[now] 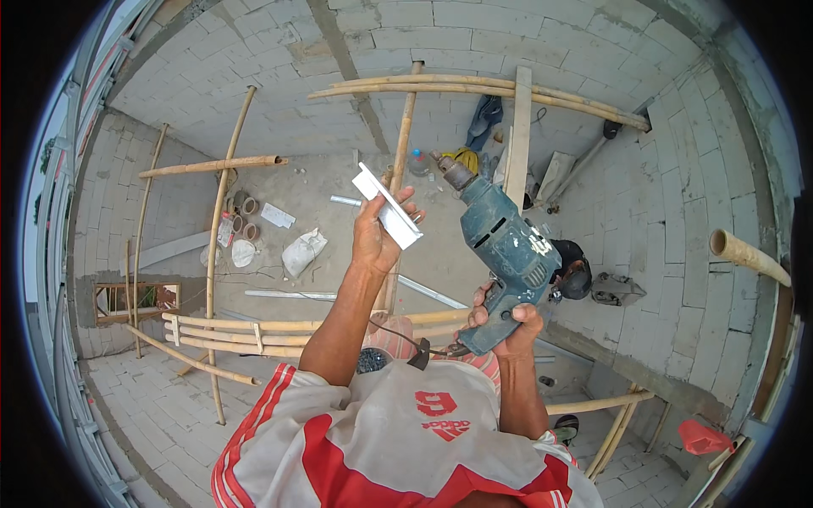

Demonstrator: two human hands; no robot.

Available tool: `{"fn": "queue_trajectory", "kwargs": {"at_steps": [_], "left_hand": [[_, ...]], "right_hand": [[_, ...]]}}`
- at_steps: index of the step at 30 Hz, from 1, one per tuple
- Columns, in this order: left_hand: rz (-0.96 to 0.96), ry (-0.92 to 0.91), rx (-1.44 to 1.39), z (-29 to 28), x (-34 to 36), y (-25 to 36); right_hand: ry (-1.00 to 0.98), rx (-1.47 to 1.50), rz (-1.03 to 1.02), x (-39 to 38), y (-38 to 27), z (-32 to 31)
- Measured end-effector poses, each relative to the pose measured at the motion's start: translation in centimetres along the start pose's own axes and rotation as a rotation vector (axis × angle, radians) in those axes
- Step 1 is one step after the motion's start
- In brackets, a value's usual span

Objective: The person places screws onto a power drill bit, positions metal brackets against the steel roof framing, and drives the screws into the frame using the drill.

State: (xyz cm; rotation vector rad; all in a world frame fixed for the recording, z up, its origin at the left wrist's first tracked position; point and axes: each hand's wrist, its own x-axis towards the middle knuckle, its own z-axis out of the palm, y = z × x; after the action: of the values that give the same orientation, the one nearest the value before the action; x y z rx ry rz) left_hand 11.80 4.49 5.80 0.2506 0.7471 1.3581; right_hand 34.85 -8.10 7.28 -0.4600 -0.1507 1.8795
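Note:
My left hand (pixel 375 241) is closed around a short white channel-shaped strip (pixel 391 212), held tilted in front of my chest. Its fingers wrap the middle of the piece and both ends stick out. To the right, my right hand (pixel 511 332) grips the handle of a worn teal power drill (pixel 506 241), speckled with pale paint. The drill's metal chuck (pixel 456 173) points up and to the left, apart from the strip. Whether a bit sits in the chuck is too small to tell. A dark cord (pixel 398 332) runs from the drill's handle toward the left.
Bamboo poles (pixel 246 324) cross close before me, with more bamboo (pixel 483 88) farther off. On the floor below lie a white sack (pixel 303 252), several round containers (pixel 249 206) and metal strips (pixel 430 292). A person in a dark cap (pixel 574 269) is below right. Grey block walls (pixel 474 38) surround the space.

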Motion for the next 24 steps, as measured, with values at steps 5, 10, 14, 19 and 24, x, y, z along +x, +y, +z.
{"fn": "queue_trajectory", "kwargs": {"at_steps": [5, 10, 14, 19, 24], "left_hand": [[0.006, 0.102, 0.038, 0.5, -0.6, 0.7], [-0.047, 0.012, 0.224, 1.0, -2.2, 1.6], [0.116, 0.046, 0.744, 3.4, -5.3, 0.3], [-0.061, 0.071, 0.735, 2.2, -6.9, -3.3], [-0.461, -0.099, 0.541, 2.1, -6.8, -3.9]], "right_hand": [[0.023, 0.027, -0.022, -0.2, 0.6, 0.7], [0.033, 0.034, -0.020, -0.1, 1.1, 0.5], [0.009, 0.072, 0.008, -0.4, 1.1, 0.6], [0.002, -0.051, 0.067, 0.1, 1.3, 0.5], [-0.021, -0.121, 0.100, 0.5, 1.3, 1.6]]}}
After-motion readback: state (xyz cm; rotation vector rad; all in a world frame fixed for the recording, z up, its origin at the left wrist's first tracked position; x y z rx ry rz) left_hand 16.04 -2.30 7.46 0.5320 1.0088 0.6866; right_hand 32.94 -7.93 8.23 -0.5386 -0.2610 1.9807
